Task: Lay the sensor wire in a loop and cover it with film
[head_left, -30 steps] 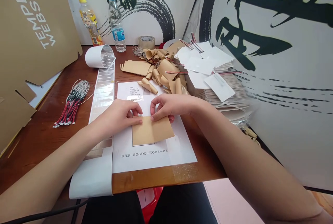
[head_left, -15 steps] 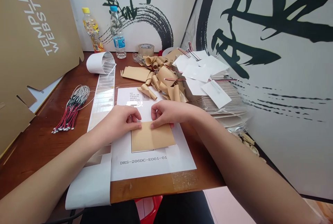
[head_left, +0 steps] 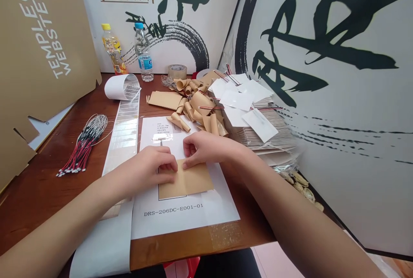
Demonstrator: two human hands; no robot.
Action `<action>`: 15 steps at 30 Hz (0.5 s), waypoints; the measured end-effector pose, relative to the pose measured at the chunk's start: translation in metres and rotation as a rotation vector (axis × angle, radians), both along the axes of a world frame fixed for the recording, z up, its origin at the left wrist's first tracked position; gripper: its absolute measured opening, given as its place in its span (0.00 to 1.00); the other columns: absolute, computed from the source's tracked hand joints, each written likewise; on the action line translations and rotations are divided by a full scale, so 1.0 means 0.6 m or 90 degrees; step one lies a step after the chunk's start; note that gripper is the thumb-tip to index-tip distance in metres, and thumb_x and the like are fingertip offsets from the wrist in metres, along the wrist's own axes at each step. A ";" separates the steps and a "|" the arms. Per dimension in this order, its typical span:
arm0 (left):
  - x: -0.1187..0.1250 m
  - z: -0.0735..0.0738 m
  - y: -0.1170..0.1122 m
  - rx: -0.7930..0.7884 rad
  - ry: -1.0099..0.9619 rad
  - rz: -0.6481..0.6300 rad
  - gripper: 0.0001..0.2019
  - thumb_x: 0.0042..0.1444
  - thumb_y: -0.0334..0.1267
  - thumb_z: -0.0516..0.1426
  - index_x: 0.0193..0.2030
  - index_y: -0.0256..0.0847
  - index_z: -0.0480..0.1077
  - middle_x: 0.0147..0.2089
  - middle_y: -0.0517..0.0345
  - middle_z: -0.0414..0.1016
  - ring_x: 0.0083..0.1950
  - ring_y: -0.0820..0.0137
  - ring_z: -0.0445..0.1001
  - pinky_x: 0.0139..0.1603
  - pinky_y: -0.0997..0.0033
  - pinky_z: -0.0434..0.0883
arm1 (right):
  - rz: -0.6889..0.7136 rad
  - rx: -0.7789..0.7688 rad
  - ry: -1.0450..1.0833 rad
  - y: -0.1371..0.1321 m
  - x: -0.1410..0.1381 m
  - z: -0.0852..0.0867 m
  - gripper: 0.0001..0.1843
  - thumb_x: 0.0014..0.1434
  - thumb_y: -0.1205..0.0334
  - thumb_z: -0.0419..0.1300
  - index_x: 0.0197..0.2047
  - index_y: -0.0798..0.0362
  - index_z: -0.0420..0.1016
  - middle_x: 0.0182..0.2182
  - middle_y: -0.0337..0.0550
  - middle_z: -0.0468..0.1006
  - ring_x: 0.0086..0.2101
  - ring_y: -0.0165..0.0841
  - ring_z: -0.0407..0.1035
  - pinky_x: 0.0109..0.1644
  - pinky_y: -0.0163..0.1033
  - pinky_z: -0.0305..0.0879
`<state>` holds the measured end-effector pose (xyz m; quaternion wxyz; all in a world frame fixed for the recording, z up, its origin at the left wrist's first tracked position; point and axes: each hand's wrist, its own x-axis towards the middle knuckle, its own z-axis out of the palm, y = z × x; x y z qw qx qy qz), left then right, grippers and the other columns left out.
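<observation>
A brown kraft paper piece [head_left: 190, 183] lies over a white printed sheet [head_left: 187, 222] on the table, with a faint crease down its middle. My left hand [head_left: 158, 166], slightly blurred, rests on its upper left part, fingers curled and thumb stretched along the paper. At the top edge, near the crease, my right hand [head_left: 201, 149] is closed with thumb and fingertips pinched on the paper. The two hands are close together but apart. Part of a black outline shows around the paper's left and lower edges.
Left are a label strip roll [head_left: 121, 88] and a bundle of wires [head_left: 85, 144]. Behind lie curled brown paper scraps [head_left: 200, 103], a tape roll [head_left: 177, 71] and two bottles [head_left: 144, 54]. A tall stack of cards [head_left: 274, 140] stands right; a carton [head_left: 48, 54] stands left.
My left hand has shifted from the paper's top edge down onto its upper left part. My right hand stays at the top edge. The whole view has tilted up slightly.
</observation>
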<state>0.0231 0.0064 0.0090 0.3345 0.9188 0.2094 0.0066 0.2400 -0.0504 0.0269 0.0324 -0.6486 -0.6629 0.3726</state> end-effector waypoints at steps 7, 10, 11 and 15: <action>-0.003 0.003 -0.012 -0.026 0.062 0.008 0.12 0.53 0.41 0.69 0.44 0.46 0.78 0.50 0.56 0.74 0.51 0.62 0.74 0.52 0.61 0.71 | 0.005 0.012 0.002 0.002 -0.003 0.008 0.16 0.53 0.52 0.72 0.32 0.50 0.71 0.36 0.40 0.78 0.37 0.34 0.68 0.34 0.37 0.60; -0.006 0.002 -0.014 -0.005 0.051 0.012 0.16 0.51 0.43 0.71 0.46 0.46 0.78 0.57 0.54 0.73 0.58 0.58 0.72 0.60 0.56 0.70 | 0.001 0.014 0.001 0.002 -0.004 0.009 0.16 0.53 0.51 0.72 0.32 0.50 0.71 0.37 0.41 0.78 0.38 0.35 0.69 0.33 0.37 0.60; -0.006 0.002 -0.015 0.003 0.049 0.015 0.17 0.52 0.44 0.71 0.47 0.46 0.78 0.58 0.53 0.72 0.59 0.57 0.71 0.61 0.56 0.70 | -0.001 0.017 -0.001 0.002 -0.004 0.008 0.16 0.54 0.51 0.71 0.33 0.50 0.71 0.37 0.41 0.79 0.38 0.35 0.69 0.33 0.37 0.61; -0.007 0.003 -0.012 0.049 0.070 0.047 0.14 0.60 0.45 0.64 0.50 0.44 0.77 0.55 0.51 0.74 0.56 0.56 0.73 0.58 0.55 0.72 | -0.010 0.034 -0.013 0.003 -0.005 0.004 0.13 0.56 0.54 0.70 0.33 0.51 0.73 0.37 0.42 0.79 0.39 0.36 0.71 0.34 0.37 0.61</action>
